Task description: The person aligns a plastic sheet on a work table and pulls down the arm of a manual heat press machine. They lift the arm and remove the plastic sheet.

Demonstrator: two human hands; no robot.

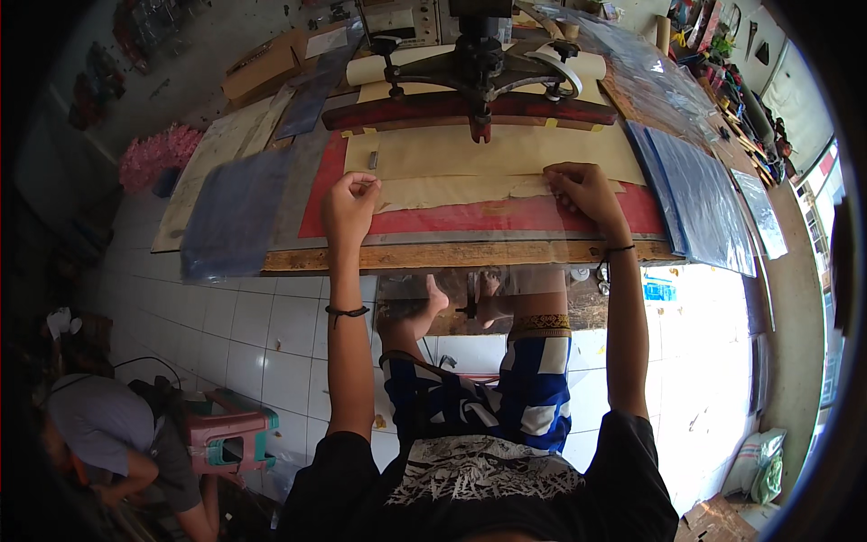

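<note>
A clear plastic sheet point(519, 226) lies over the near part of the worktable and hangs past its wooden front edge. My left hand point(349, 212) pinches its far left corner, fingertips pressed together. At its far right corner my right hand point(589, 194) is closed in a similar pinch. Under the sheet are tan paper point(433, 149) and a red mat point(424, 221). A small grey metal piece point(373, 160) rests on the paper just beyond my left hand. Above the paper's far side runs the long red bar point(406, 115) of a press.
Blue-tinted plastic sheets point(237, 203) overhang the table's left front, and stacked clear sheets point(700, 203) lie at the right. A cardboard box point(265, 65) sits at the far left. A person point(108, 425) crouches at lower left beside a pink and green stool point(230, 434).
</note>
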